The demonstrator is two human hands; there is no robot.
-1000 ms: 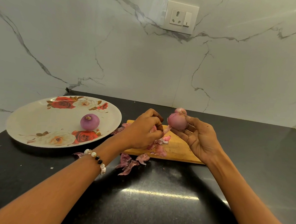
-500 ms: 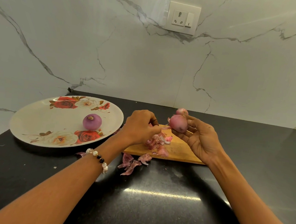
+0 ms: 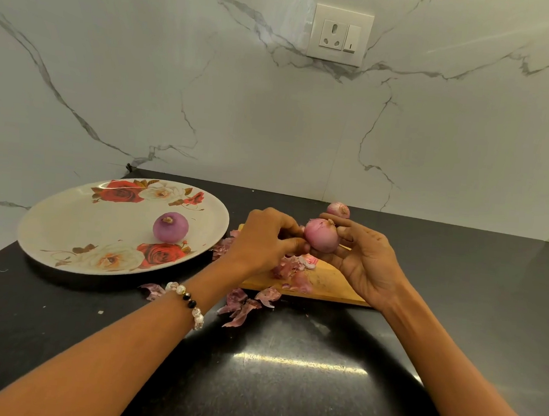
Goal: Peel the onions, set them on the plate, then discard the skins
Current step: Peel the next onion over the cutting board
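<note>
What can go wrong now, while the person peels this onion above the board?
1. The right hand holds the onion only at its fingertips; a pull from the left hand may make it slip.
2. Loose skins already lie off the cutting board on the counter; more may scatter.
3. The unpeeled onion behind may roll if bumped.

The dark, glossy table (image 3: 286, 387) carries a rose-patterned plate (image 3: 70, 226), a wooden board (image 3: 329, 284), one onion (image 3: 338, 209) behind the board, and scattered skins (image 3: 243, 306).
</note>
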